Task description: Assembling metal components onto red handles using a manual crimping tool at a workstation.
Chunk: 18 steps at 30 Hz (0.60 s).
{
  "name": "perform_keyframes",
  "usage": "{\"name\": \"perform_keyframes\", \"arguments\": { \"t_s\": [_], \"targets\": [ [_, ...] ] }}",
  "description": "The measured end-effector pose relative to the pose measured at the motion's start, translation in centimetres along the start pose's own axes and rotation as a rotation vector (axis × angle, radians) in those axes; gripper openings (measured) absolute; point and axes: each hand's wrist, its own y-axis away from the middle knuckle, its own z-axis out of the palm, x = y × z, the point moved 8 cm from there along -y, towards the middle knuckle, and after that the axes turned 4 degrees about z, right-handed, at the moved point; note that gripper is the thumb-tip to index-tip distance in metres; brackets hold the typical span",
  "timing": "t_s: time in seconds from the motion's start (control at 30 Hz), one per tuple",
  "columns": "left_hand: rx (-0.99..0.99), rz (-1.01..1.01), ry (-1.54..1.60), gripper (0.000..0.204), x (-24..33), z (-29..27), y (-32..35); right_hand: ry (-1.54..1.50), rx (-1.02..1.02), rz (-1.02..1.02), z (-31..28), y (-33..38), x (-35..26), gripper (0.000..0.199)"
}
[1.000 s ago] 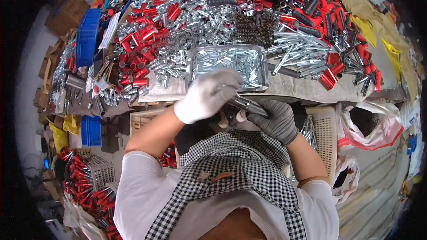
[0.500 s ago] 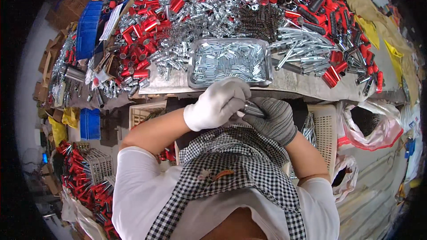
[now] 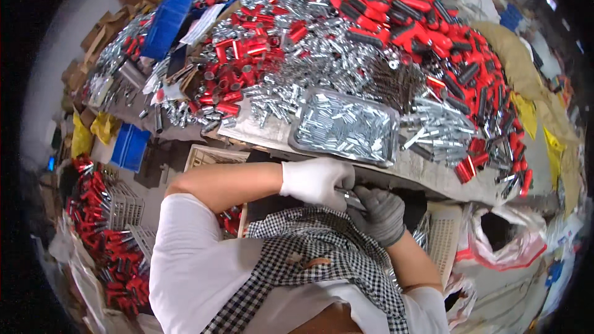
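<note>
The left hand (image 3: 315, 180), in a white glove, and the right hand (image 3: 380, 213), in a grey glove, meet just below the tabletop (image 3: 427, 170) edge, each grip clamped on a small metal part (image 3: 351, 198) between them. Just beyond the grips sits a tray (image 3: 297, 139) of silver pieces. Fitting it well likely calls for both grips staying close, aligned and steady, the part clear of the checked apron (image 3: 309, 253).

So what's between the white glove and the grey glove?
In the head view, a small shiny metal piece sits between the white-gloved left hand and the grey-gloved right hand.
</note>
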Motion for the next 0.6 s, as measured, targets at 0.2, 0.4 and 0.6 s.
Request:
{"name": "perform_keyframes", "arguments": {
  "t_s": [0.2,0.4,0.6],
  "targets": [
    [0.198,0.118,-0.018,0.033,0.5,0.3,1.0,0.028,0.01,-0.045,0.5,0.2,0.4,0.048],
    [0.308,0.118,-0.074,0.038,-0.7,-1.2,2.1,-0.031,0.015,-0.1,1.0,-0.1,1.0,0.053],
    [0.3,0.146,-0.067,0.031,-1.8,-1.4,3.2,-0.254,-0.414,-0.027,2.3,-2.1,0.8,0.056]
  ]
}}
